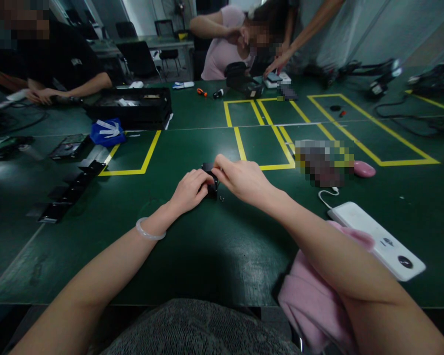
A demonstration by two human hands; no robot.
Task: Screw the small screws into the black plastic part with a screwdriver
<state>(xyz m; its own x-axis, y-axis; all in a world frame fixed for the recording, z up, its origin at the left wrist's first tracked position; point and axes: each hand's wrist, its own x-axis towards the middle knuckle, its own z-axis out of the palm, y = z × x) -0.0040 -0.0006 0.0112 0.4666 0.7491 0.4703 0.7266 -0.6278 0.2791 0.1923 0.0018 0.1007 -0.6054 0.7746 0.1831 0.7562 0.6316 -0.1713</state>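
Note:
A small black part rests on the green table in front of me, mostly covered by my fingers. My left hand grips it from the left side, fingers curled over its edge. From the right, my right hand reaches over the same part with thumb and fingers pinched together. Whatever is in that pinch is hidden. A few tiny screws lie on the table just below my right hand.
Several black parts stand in a row at left, by a blue bag and a black bin. At right lie a white power bank, pink cloth and a pink oval object. Other people sit across the table.

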